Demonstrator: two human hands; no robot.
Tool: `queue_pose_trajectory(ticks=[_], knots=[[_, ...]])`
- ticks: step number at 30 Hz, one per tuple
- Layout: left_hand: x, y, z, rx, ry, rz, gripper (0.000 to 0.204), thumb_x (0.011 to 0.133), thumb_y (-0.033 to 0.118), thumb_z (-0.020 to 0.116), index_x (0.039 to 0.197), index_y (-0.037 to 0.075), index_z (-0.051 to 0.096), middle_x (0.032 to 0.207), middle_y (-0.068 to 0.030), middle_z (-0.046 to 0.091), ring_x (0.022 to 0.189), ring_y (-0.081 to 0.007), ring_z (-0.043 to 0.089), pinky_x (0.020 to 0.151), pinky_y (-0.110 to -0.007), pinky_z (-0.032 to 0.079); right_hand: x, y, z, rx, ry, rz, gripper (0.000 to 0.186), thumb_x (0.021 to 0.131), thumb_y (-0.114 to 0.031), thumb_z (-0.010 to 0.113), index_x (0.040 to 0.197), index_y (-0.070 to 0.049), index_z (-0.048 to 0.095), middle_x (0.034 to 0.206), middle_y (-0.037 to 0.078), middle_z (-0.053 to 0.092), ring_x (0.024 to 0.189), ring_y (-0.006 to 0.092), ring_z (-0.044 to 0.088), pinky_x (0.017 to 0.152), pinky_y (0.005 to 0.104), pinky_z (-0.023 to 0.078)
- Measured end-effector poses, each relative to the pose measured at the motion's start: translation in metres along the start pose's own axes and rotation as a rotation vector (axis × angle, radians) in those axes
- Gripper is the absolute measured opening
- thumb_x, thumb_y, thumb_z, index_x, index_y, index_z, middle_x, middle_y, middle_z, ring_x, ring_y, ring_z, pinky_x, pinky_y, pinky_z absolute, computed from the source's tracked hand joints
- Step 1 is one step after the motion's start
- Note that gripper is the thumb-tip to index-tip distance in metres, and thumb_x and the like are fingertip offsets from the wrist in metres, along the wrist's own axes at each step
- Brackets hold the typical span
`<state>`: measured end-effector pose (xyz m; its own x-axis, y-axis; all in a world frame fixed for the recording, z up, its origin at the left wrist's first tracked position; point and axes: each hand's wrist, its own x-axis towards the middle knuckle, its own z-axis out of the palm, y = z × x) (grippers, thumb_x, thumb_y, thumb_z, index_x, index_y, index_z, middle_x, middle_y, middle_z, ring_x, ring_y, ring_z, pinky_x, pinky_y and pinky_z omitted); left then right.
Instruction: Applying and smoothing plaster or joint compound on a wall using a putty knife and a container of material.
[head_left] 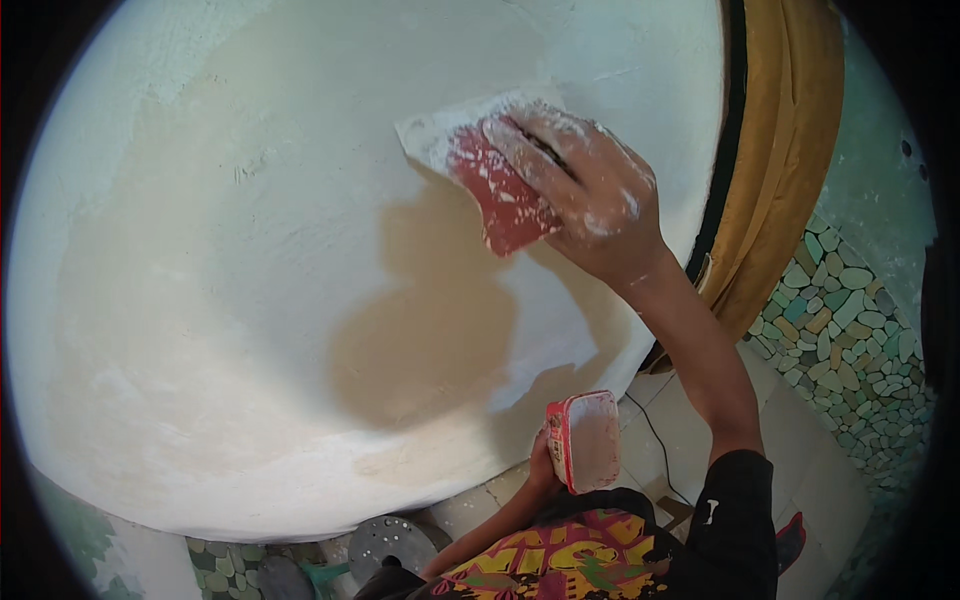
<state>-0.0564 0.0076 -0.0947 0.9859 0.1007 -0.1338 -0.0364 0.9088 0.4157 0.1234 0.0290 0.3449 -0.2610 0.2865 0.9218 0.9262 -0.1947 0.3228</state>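
My right hand (595, 185), smeared with white paste, is raised against a broad off-white plastered wall (240, 290). Its fingers are closed round a putty knife (500, 200) with a red grip and a wide pale blade. The blade is coated in white and lies at or very near the plaster; I cannot tell if it touches. Low down by my body, my left hand (542, 465) grips the side of a plastic tub (558, 455) with a red rim. Pale residue or paste coats the inside of the tub. Shadows of my arm and the putty knife fall across the wall.
A brown wooden post or trim (785, 150) borders the wall on the right. Beyond it lies a pebble-patterned floor (840, 310). A black cable (655, 440) runs over pale tiles. Near the lower edge stands a round grey stool top with holes (390, 545).
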Motion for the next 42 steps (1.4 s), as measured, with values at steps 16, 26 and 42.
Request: queue_pose_trajectory(ticks=[16, 26, 42], knots=[[-0.002, -0.006, -0.005, -0.139, 0.115, 0.018, 0.054, 0.107, 0.047, 0.044, 0.144, 0.008, 0.052, 0.136, -0.0128, 0.064, 0.12, -0.0276, 0.065, 0.107, -0.043, 0.051, -0.001, 0.003, -0.01, 0.136, -0.018, 0.008, 0.05, 0.077, -0.025, 0.085, 0.124, -0.012, 0.075, 0.124, 0.011, 0.072, 0.11, 0.0316, 0.071, 0.094, 0.042, 0.059], [-0.008, 0.002, 0.014, 0.035, 0.141, 0.066, 0.062, 0.106, 0.049, 0.038, 0.15, 0.005, 0.045, 0.144, -0.0163, 0.057, 0.129, -0.0312, 0.06, 0.112, -0.046, 0.046, 0.033, 0.03, -0.02, -0.052, -0.107, -0.032, 0.055, 0.065, -0.001, 0.074, 0.119, -0.011, 0.074, 0.117, 0.006, 0.072, 0.107, 0.0278, 0.066, 0.09, 0.0401, 0.058], [0.001, -0.008, 0.013, 0.022, 0.116, 0.056, 0.069, 0.107, 0.05, 0.03, 0.157, 0.004, 0.038, 0.153, -0.0198, 0.05, 0.136, -0.037, 0.055, 0.115, -0.051, 0.044, 0.012, -0.002, -0.021, -0.069, -0.1, -0.043, 0.037, 0.077, -0.015, 0.078, 0.113, -0.015, 0.077, 0.118, 0.004, 0.073, 0.108, 0.0248, 0.069, 0.092, 0.0419, 0.057]])
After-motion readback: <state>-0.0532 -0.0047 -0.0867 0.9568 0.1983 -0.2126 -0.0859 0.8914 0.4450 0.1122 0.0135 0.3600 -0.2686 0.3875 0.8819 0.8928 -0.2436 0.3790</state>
